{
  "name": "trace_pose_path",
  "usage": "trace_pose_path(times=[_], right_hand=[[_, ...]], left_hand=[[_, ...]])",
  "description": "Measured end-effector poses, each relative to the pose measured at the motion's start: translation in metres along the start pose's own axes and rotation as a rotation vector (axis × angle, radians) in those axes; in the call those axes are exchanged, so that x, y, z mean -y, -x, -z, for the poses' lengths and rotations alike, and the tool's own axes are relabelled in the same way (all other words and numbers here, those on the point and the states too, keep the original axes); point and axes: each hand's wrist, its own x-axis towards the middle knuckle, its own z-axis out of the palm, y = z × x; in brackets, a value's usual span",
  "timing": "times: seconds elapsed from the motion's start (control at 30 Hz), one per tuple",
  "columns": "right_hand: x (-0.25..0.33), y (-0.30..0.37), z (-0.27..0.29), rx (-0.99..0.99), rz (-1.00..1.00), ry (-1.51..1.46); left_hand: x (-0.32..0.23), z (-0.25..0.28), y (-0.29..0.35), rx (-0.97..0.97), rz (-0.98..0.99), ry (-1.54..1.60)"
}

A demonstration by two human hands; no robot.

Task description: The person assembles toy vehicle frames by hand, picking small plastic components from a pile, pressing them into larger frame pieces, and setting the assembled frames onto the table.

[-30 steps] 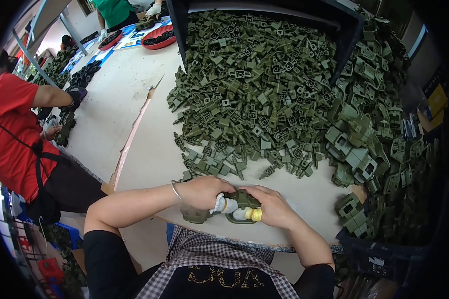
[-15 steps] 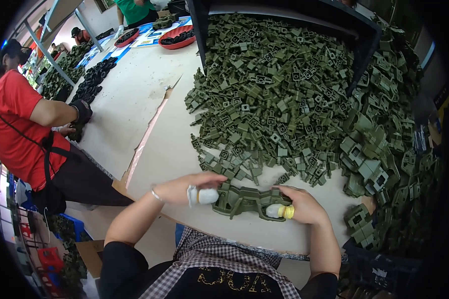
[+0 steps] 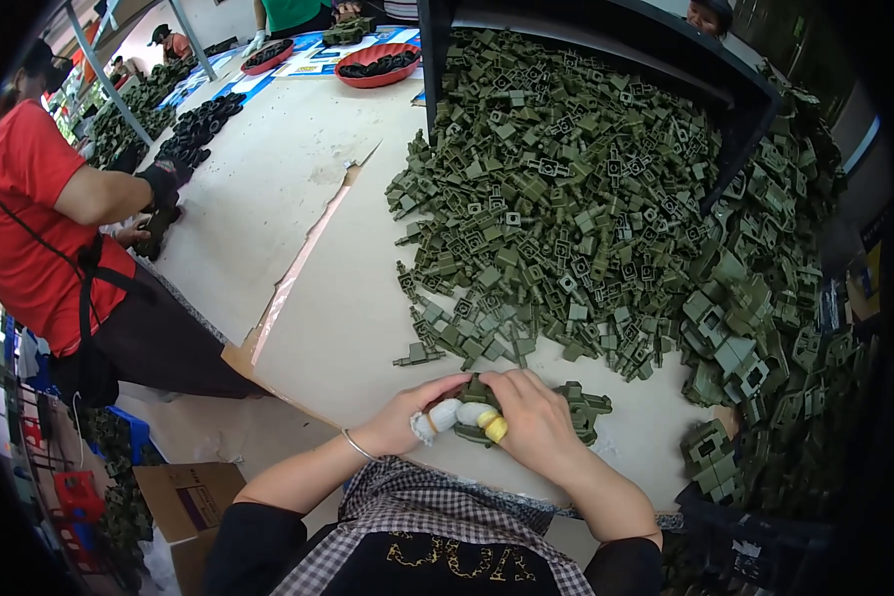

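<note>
Since half a second ago the left hand (image 3: 402,417) has come in from the side, and the two hands now meet, thumbs nearly end to end, over the work at the table's (image 3: 323,298) near edge. One olive-green piece (image 3: 477,390) sits between them; the left fingers curl closed on its left side, and the right hand (image 3: 536,422) bends over it, fingers drawn in, thumb pressed to the near side. More olive plastic (image 3: 584,409) shows just right of the right hand — whether it is the same piece or a second one, I cannot tell. Two thumbs wear white coverings, one bound with yellow tape (image 3: 495,428). Beyond lies one heap of small green parts (image 3: 566,209), too many to count, with larger green shells (image 3: 730,343) piled to the right. Two red bowls (image 3: 372,80) of black parts stand at the far end — and one red-shirted co-worker (image 3: 45,228) is at the left.
</note>
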Motion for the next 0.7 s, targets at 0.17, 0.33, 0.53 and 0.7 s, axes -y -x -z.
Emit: trace_pose_path(times=[0.17,0.33,0.53,0.7], right_hand=[[-0.01,-0.008,0.003,0.017,0.073,0.097],[-0.008,-0.011,0.004,0.193,-0.011,0.107],[-0.015,-0.011,0.007,0.25,-0.049,0.001],[-0.005,0.019,0.036,-0.12,0.143,-0.06]], left_hand=[[0.013,-0.006,0.0,0.002,-0.061,0.164],[0.018,-0.012,-0.001,-0.013,-0.087,0.272],[0.023,-0.01,-0.007,0.001,-0.085,0.269],[0.02,-0.01,-0.001,-0.028,-0.146,0.219]])
